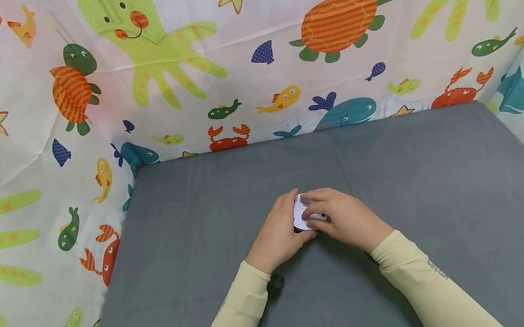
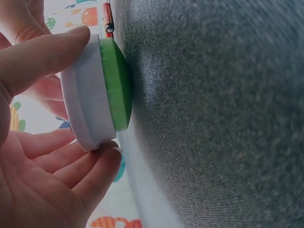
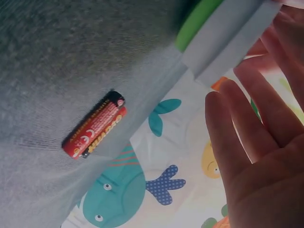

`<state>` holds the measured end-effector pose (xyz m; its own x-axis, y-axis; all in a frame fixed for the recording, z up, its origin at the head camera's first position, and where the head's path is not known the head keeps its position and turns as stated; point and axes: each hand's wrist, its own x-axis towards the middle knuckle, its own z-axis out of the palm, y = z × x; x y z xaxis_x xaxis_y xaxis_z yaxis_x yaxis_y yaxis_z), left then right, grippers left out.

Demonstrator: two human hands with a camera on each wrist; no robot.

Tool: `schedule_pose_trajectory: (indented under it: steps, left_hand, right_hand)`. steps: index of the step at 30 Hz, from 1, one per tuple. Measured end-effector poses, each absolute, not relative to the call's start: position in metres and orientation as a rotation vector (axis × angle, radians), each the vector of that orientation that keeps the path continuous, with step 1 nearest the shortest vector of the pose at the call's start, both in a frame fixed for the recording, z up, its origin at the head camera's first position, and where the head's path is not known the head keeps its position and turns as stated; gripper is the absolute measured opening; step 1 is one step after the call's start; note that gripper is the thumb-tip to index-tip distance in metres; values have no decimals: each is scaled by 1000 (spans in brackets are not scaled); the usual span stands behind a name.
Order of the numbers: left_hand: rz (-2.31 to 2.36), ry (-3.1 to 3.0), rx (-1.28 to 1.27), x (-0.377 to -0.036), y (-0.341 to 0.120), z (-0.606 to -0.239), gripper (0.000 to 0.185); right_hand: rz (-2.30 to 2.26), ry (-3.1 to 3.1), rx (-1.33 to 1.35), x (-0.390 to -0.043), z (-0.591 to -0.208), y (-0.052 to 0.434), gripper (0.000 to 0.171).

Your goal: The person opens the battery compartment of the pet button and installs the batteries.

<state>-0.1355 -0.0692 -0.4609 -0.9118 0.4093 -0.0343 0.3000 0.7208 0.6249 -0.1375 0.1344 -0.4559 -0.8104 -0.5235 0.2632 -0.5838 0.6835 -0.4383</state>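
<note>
A round device with a white body and a green domed side [image 2: 116,85] is held just above the grey surface, dome down. In the head view its white face [image 1: 300,216], dotted with small holes, looks up. My left hand [image 1: 281,232] grips its rim, thumb on one side and fingertips on the other. From the right, my right hand [image 1: 346,219] reaches over the white face, fingertips touching it. The right wrist view has some of that hand's fingers [image 3: 247,114] loosely extended beside the white edge. Two red and black batteries [image 3: 95,126] lie side by side near the right hand.
A grey cloth-covered tabletop [image 1: 171,213] spreads under both hands. White curtains [image 1: 197,24] printed with sea animals hang behind and at both sides. Pale yellow sleeves [image 1: 233,321] cover both forearms, and a small black object [image 1: 275,283] sits at the left wrist.
</note>
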Motion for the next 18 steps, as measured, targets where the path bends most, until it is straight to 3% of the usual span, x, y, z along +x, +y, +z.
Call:
schedule_pose_trajectory:
  steps: [18]
  left_hand:
    - [918,2792,583,-134,-67,-461,95]
  right_hand:
    - [758,-2750,965,-136,-455,134,18]
